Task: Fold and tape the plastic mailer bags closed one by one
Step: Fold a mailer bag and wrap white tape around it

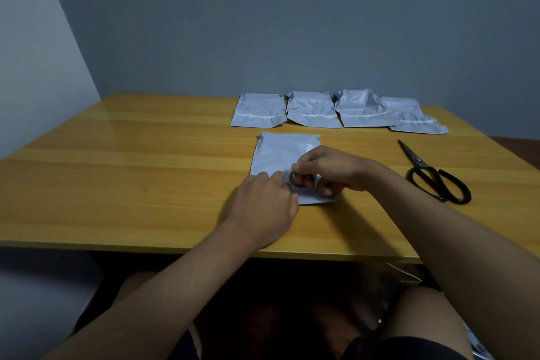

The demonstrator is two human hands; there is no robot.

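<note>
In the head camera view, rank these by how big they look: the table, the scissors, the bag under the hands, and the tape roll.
1. table
2. bag under the hands
3. scissors, though partly closer in look to the bag
4. tape roll, mostly hidden
</note>
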